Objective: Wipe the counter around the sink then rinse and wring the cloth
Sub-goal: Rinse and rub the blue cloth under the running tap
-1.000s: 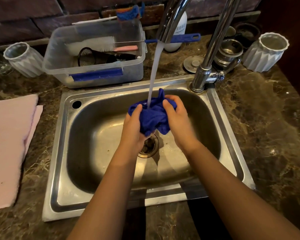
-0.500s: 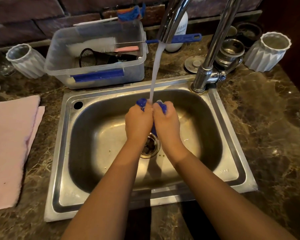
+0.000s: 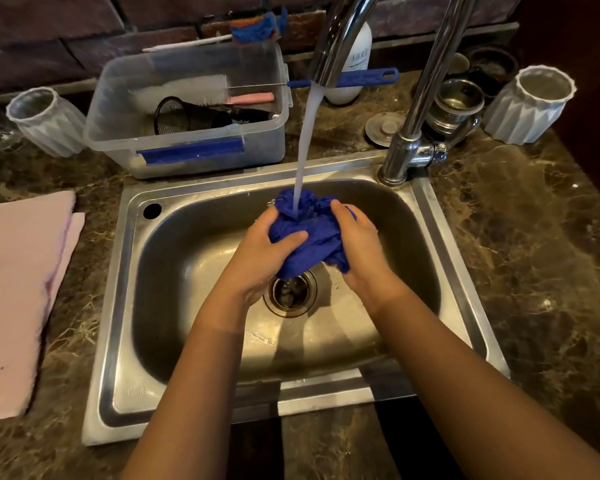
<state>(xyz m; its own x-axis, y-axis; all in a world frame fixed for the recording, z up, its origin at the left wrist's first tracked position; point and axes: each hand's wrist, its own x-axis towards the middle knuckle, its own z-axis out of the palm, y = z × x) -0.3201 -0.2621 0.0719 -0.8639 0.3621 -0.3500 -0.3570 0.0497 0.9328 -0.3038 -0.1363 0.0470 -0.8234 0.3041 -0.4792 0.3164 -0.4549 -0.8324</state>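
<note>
dark brick wall (image 3: 49,36), brown marble worktop (image 3: 534,254)

The top edge is cutting off the arch of the faucet (image 3: 340,39). The spout is hiding most of the white bottle (image 3: 355,64) at the counter's (image 3: 534,254) back edge, and its label print is reading too small. The left edge is clipping the pink towel (image 3: 18,289). Behind the clear bin's (image 3: 187,157) cloudy wall, the dark mesh item (image 3: 184,116) is perhaps a strainer.
</note>
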